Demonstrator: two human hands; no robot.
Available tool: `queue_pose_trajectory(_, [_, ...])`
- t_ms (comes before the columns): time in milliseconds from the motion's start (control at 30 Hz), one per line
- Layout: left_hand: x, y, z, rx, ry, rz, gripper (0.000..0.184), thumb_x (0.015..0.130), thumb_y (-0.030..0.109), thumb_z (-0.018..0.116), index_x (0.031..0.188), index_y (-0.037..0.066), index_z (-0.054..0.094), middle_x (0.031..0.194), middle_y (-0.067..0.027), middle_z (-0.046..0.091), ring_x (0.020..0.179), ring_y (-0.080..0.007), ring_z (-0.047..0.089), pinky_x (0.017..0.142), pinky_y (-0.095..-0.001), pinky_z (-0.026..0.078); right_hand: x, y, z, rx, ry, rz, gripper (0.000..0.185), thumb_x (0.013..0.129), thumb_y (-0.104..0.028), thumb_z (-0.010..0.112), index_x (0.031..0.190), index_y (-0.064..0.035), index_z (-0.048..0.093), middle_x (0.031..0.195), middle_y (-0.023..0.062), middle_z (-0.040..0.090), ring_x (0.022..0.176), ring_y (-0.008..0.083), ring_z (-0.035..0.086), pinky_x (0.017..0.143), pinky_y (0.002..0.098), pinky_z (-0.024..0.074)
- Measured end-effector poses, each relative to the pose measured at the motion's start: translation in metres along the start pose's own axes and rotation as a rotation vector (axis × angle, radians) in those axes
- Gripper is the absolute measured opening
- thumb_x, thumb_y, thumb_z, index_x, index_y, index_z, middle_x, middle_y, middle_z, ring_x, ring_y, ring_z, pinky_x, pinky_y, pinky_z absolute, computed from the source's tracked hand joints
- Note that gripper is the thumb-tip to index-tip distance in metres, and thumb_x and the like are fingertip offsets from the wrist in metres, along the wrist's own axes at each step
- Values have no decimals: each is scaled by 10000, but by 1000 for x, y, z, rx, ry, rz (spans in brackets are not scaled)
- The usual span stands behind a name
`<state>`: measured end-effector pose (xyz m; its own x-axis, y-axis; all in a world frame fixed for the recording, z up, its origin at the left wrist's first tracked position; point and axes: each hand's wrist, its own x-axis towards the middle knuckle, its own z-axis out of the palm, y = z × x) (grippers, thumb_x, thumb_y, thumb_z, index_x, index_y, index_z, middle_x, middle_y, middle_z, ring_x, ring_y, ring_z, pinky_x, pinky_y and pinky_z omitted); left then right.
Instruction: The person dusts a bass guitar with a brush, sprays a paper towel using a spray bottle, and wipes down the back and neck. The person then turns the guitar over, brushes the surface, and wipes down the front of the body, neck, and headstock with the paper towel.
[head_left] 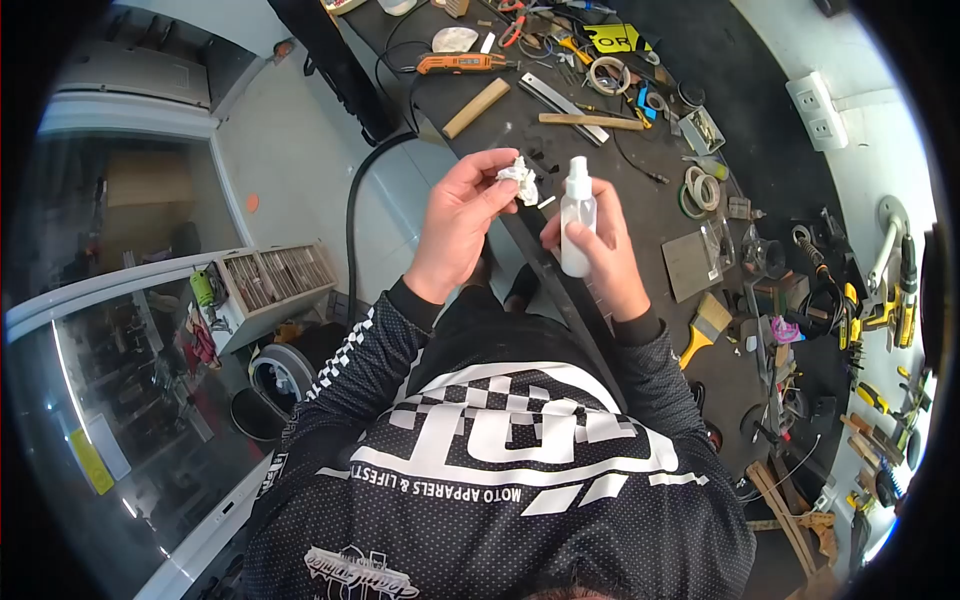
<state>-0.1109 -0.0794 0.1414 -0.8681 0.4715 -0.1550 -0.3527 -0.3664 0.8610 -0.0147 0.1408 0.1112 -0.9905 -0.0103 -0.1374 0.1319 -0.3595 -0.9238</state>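
Between the thumb and fingers of my left hand (462,215) is a crumpled white tissue (521,181), held up near the workbench edge. My right hand (606,245) is wrapped round a small clear spray bottle (577,228) with a white nozzle, upright in the view and just right of the tissue. The two hands are apart, and the tissue and bottle do not touch. Beyond them on the dark workbench (640,190) lie a wooden stick (590,121) and a short wooden block (476,108).
An orange rotary tool (462,63), a metal ruler (562,108), tape rolls (703,188) and a yellow-handled brush (706,325) lie on the bench. A black cable (352,215) hangs left of it. Tools hang on the right wall.
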Motion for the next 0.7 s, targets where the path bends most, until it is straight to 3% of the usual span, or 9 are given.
queue_pose_trajectory(100, [-5, 2, 7, -17, -21, -15, 368, 1173, 34, 697, 1540, 39, 709, 1348, -51, 755, 1161, -139, 706, 1006, -332, 582, -17, -2, 13, 76, 43, 35, 624, 1073, -180, 843, 1560, -81, 466, 1114, 75, 711, 930, 156, 762, 784, 330, 622])
queue_pose_trajectory(133, [-6, 1, 8, -21, -29, -24, 363, 1174, 38, 700, 1537, 39, 711, 1347, -50, 757, 1164, -139, 708, 1008, -331, 583, -20, -3, 14, 94, 37, 74, 728, 1063, -121, 843, 1668, -89, 438, 1181, 95, 698, 892, 138, 744, 714, 301, 604])
queue_pose_trajectory(233, [-13, -4, 8, -3, -27, -32, 351, 1166, 26, 710, 1517, 43, 717, 1339, -48, 769, 1180, -139, 715, 1014, -330, 587, -36, -29, 32, -76, 37, 24, 860, 1088, -133, 816, 1811, -135, 349, 1272, 110, 675, 887, 135, 729, 719, 303, 607])
queue_pose_trajectory(267, [-14, -5, 7, 4, -35, -32, 343, 1163, 19, 711, 1505, 45, 719, 1337, -48, 772, 1183, -140, 717, 1014, -330, 588, -40, -33, 33, -126, 5, 59, 937, 1115, -130, 781, 1889, -198, 258, 1343, 118, 653, 884, 131, 720, 726, 303, 611])
queue_pose_trajectory(467, [-25, -5, 5, 34, -59, -13, 276, 1149, -3, 721, 1419, 50, 730, 1323, -55, 787, 1177, -141, 726, 1023, -336, 592, -46, -38, 34, -11, -9, 130, 860, 1154, -160, 750, 1877, -204, 287, 1411, 128, 633, 893, 142, 727, 739, 319, 628])
queue_pose_trajectory(567, [-29, -3, 2, 46, -65, 16, 254, 1142, -5, 732, 1390, 46, 727, 1323, -65, 791, 1171, -141, 728, 1031, -336, 596, -46, -32, 39, -103, -40, 47, 825, 1150, -150, 758, 1854, -190, 329, 1435, 126, 622, 929, 148, 739, 756, 331, 640])
queue_pose_trajectory(700, [-35, 2, 3, 99, -59, 46, 264, 1128, -17, 752, 1385, 34, 725, 1319, -73, 795, 1151, -138, 733, 1028, -327, 619, -47, -40, 45, -179, -30, 109, 764, 1120, -115, 783, 1795, -178, 430, 1498, 122, 624, 1028, 161, 756, 815, 333, 643])
